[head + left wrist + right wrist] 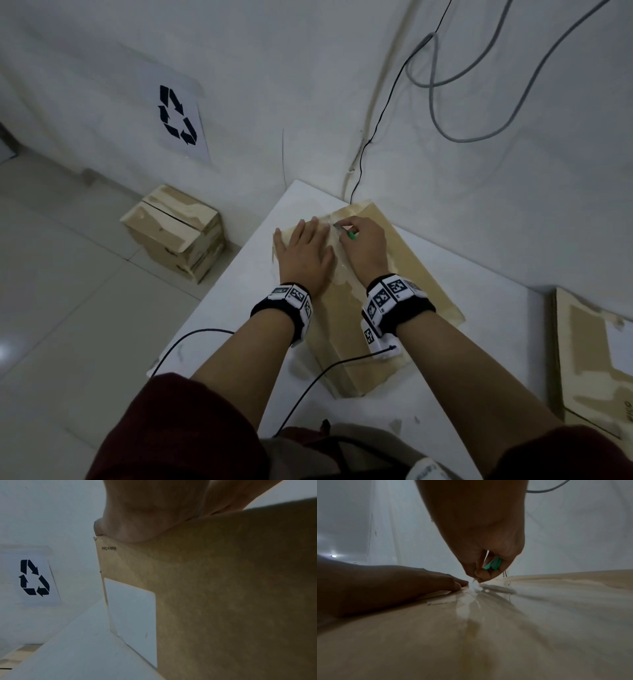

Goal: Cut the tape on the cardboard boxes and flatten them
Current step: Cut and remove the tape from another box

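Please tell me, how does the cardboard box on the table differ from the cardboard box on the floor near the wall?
The box on the table lies under both hands; the box on the floor is untouched. The left hand presses flat on the table box while the right hand holds a green-handled cutter at its tape seam. The floor box shows a dark open slit between its top flaps. Both are brown cardboard with glossy tape.

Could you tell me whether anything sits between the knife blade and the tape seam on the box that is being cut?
Nothing visible does. The right hand holds the green knife with its tip on the clear tape of the box; the left hand lies flat beside the seam, fingertips close to the blade.
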`<state>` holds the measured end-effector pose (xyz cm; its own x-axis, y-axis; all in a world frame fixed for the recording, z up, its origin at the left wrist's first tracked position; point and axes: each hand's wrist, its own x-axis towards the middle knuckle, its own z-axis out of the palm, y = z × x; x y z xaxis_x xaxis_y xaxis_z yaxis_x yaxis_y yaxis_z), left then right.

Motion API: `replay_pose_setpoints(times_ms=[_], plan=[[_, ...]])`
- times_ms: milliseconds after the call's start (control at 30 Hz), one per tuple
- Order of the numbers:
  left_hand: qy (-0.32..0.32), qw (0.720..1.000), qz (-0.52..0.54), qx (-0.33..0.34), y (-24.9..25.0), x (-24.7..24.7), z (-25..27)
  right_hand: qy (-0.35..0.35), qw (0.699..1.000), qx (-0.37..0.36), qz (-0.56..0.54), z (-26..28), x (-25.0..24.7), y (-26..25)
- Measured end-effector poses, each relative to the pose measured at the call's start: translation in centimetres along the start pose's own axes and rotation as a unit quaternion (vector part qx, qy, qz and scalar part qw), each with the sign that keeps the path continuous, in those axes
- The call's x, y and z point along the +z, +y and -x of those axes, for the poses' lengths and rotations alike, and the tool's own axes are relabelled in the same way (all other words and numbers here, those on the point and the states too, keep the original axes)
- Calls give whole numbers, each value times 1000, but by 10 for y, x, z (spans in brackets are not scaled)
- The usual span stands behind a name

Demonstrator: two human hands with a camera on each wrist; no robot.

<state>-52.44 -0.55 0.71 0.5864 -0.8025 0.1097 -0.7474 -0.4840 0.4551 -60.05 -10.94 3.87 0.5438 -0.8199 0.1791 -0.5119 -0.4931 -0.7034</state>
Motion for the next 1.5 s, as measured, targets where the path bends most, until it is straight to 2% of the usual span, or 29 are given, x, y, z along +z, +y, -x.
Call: replay_pose_setpoints(times_ms=[600, 733, 833, 1033, 1267, 1367, 1500], plan=[[-4, 1000, -3, -7, 3, -4, 1, -54, 996, 15, 75, -5, -5, -11], [-1, 1000, 4, -14, 5, -4, 0, -96, 979, 21, 176, -3, -6, -18], [-2, 1000, 2, -15, 4, -5, 1, -106, 974, 34, 195, 10, -10, -16], [-26, 1000, -13, -9, 3, -6, -2, -109, 978, 78, 158, 52, -45, 1], [-32, 999, -29, 5, -2, -1, -4, -78, 971, 138, 181, 103, -72, 19], [-26, 998, -44, 40, 5, -4, 2, -77, 966, 127, 212, 112, -69, 18], [-98, 978, -7, 185, 33, 7, 45, -74, 962, 116, 238, 112, -70, 13]])
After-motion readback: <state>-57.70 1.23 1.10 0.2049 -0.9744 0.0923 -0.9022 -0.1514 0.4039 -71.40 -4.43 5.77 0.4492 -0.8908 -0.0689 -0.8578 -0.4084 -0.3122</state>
